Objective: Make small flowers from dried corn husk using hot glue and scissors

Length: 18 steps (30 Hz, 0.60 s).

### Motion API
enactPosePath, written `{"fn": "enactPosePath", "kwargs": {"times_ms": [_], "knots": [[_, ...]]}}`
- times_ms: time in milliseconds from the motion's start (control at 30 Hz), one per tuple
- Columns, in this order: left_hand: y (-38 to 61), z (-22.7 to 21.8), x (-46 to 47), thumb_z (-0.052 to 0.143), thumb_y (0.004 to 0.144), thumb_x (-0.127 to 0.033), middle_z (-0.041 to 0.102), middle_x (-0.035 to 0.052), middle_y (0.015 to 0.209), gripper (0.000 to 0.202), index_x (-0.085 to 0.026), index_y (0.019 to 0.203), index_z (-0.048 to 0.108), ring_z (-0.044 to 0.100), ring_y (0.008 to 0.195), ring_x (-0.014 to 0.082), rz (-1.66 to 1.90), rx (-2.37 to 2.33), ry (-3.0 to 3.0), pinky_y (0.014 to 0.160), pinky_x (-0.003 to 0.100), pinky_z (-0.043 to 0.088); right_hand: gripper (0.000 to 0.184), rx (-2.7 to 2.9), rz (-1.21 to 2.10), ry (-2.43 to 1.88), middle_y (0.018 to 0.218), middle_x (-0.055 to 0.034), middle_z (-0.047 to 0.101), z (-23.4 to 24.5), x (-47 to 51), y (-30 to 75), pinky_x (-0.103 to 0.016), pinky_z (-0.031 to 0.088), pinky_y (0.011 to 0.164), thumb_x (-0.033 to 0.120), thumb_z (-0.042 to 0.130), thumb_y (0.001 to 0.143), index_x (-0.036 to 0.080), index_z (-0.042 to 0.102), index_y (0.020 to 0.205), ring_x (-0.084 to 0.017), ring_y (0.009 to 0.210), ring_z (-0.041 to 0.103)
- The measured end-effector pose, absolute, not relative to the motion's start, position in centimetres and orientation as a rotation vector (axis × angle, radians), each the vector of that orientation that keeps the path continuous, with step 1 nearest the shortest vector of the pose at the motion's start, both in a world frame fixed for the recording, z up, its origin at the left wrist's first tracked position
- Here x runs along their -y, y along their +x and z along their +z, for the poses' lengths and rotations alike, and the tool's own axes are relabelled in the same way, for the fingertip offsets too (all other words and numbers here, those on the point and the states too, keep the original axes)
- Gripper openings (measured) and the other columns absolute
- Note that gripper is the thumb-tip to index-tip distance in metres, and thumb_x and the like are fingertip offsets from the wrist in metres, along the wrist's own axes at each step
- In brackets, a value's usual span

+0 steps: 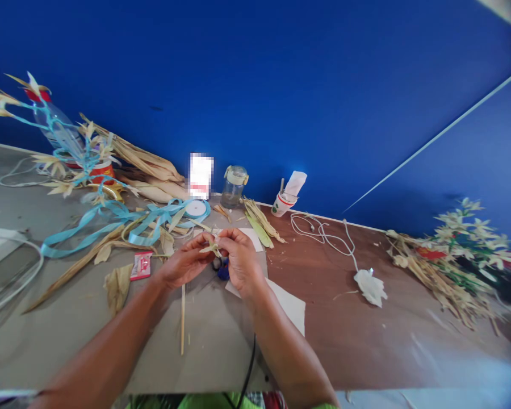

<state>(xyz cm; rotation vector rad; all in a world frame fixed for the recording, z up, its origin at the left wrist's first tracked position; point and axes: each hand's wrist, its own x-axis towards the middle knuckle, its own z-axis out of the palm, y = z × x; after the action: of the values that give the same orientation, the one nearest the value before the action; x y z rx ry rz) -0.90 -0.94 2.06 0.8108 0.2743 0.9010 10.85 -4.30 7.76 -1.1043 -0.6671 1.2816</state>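
My left hand and my right hand meet over the table, both with fingers pinched on a small pale corn-husk piece held between them. Just under my right hand lies a dark blue object that I cannot name. A thin wooden stick lies on the table below my left hand. White paper sheets lie under and beside my right wrist.
Light blue ribbon and its spool trail at the left among dried husks. A glass jar, a paper cup, a white cable, a white husk flower and a bouquet stand further back and right.
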Motion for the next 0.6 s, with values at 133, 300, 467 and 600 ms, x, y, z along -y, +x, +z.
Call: {"fn": "enactPosePath", "kwargs": {"times_ms": [133,300,467,600], "knots": [[-0.95,1.94,0.84,0.061,0.074,-0.009,0.059,0.0027,0.077,0.006,-0.015,0.076,0.062,0.058,0.076,0.0131,0.895,-0.283,0.826,0.071,0.023,0.042,0.007,0.646,1.34,-1.084,0.047,0.0079,0.046,7.79,4.31,10.98,-0.02,0.027,0.047,0.015,0.06,0.051,0.017,0.055,0.056,-0.005,0.045,0.035],[-1.0,1.8,0.76,0.062,0.074,-0.011,0.061,0.0038,0.077,0.005,-0.015,0.076,0.062,0.059,0.077,0.0144,0.897,-0.274,0.829,0.072,0.025,0.042,0.008,0.587,1.46,-0.982,0.046,0.0071,0.046,7.66,4.15,11.09,-0.021,0.024,0.046,0.016,0.061,0.051,0.017,0.056,0.057,-0.006,0.044,0.034],[-1.05,1.76,0.71,0.062,0.075,-0.013,0.062,0.0055,0.08,0.001,-0.014,0.075,0.062,0.058,0.082,0.0156,0.883,-0.227,0.847,0.075,0.026,0.042,0.006,0.539,1.504,-0.884,0.05,0.0053,0.049,7.28,3.77,11.22,-0.021,0.026,0.046,0.016,0.06,0.053,0.016,0.057,0.058,-0.006,0.045,0.036],[-1.15,1.39,0.58,0.062,0.075,-0.012,0.063,0.0055,0.088,0.003,-0.014,0.076,0.062,0.059,0.085,0.0158,0.864,-0.227,0.801,0.076,0.026,0.042,0.009,0.489,1.51,-0.908,0.054,0.0041,0.05,7.68,3.71,11.68,-0.021,0.027,0.046,0.024,0.063,0.057,0.015,0.059,0.059,-0.006,0.045,0.038]]}}
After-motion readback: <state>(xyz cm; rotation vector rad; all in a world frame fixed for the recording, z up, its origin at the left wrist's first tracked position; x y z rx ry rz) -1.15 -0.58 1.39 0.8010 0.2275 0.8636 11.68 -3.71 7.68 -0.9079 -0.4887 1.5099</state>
